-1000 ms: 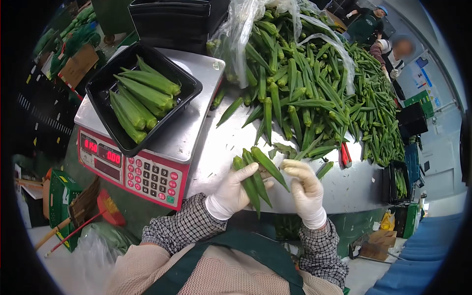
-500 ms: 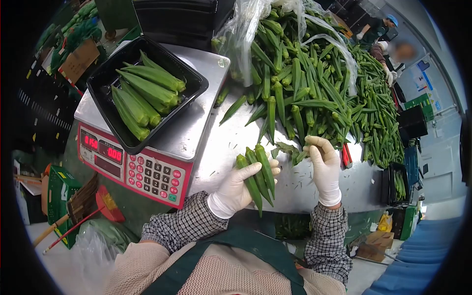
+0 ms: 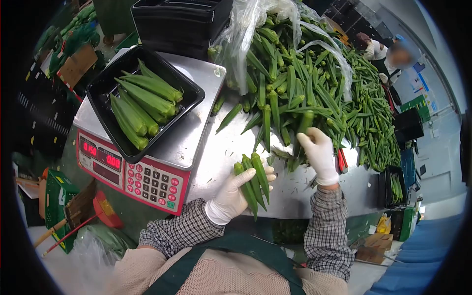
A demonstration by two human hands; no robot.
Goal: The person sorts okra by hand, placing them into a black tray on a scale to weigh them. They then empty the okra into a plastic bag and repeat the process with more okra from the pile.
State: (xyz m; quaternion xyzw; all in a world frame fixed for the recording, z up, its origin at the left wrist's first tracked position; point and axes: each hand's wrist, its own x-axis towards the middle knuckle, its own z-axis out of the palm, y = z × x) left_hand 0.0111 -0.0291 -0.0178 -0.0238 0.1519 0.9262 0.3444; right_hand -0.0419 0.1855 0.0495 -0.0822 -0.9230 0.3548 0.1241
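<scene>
Left hand (image 3: pixel 230 196) curls around three okra (image 3: pixel 254 183), right hand (image 3: pixel 319 153) pinches one (image 3: pixel 305 122)

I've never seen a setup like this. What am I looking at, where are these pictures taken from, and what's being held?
There's no robot here: it's a person working in pale gloves. Every picture comes from one camera worn on their head, looking forward and down, so the edges look curved.

The left hand holds three okra pods. The right hand appears to pinch a single pod, though it's blurred.

On the metal table lies a big heap of okra, partly under clear plastic. Beside it, a scale carries a black tray with more okra inside.
</scene>
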